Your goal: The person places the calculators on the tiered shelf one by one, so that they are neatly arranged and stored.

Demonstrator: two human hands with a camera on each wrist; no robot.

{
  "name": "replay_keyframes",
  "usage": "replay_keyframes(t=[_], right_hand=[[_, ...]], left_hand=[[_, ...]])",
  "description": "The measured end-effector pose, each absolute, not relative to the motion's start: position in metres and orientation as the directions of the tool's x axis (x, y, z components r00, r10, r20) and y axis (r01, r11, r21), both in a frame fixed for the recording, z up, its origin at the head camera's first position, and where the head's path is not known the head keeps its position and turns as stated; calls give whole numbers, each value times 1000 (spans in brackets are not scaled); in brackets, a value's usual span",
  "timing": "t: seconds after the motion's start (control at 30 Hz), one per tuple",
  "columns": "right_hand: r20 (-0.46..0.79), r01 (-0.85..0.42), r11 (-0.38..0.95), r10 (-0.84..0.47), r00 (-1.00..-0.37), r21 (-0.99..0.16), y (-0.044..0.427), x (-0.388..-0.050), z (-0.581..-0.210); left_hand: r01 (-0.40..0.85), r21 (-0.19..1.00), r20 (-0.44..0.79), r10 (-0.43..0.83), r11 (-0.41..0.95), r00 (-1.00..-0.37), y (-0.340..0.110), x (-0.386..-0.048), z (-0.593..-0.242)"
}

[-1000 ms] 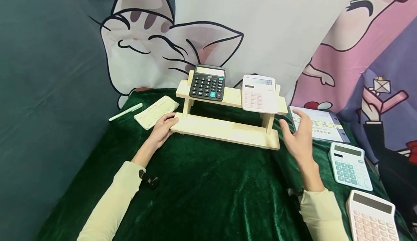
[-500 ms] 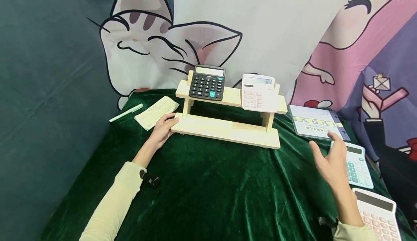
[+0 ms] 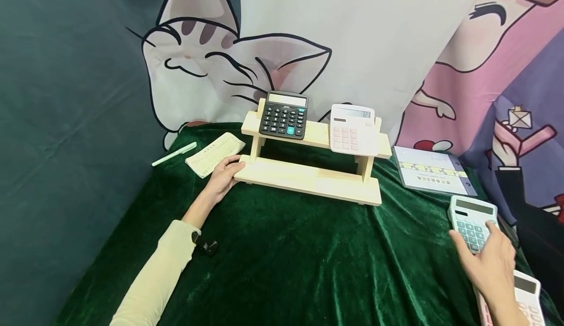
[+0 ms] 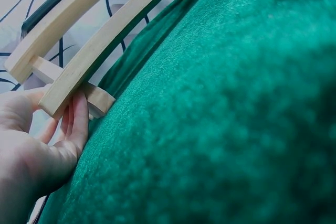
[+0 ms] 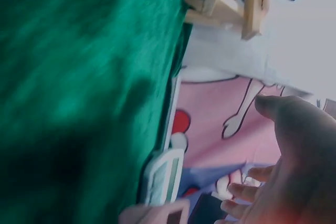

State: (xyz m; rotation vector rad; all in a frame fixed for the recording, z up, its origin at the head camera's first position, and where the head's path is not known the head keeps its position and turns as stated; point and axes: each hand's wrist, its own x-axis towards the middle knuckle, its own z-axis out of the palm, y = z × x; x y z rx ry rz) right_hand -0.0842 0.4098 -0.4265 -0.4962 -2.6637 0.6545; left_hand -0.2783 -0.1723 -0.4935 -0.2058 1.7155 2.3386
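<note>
A two-tier wooden rack stands on green cloth, with a black calculator and a pink-white calculator leaning on its upper tier. My left hand grips the left end of the lower board; in the left wrist view, the thumb and fingers of that hand are round the board end. At the right, my right hand hovers over the lower part of a light blue calculator, fingers apart and holding nothing. The right wrist view shows this hand with thumb and fingers spread.
Left of the rack lie a pale green pen and a printed paper pad. A white notebook lies to its right. Another pink-white calculator is at the lower right, partly behind my right arm. Printed curtains hang behind.
My right hand has moved right and toward me, from beside the rack's right end to over the light blue calculator. My left hand keeps its grip on the board.
</note>
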Motion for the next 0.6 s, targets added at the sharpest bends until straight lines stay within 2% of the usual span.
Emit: replay_keyframes(t=[0.23, 0.37, 0.6], right_hand=[[74, 477, 797, 537, -841, -370, 425, -67, -437], [-38, 578, 773, 590, -806, -261, 433, -63, -436], [-367, 766, 638, 695, -619, -83, 446, -52, -439]], left_hand=[[-270, 914, -251, 102, -302, -963, -172, -277, -493], [-277, 915, -258, 102, -294, -961, -172, -277, -493], [-272, 917, -253, 103, -292, -962, -171, -278, -494]])
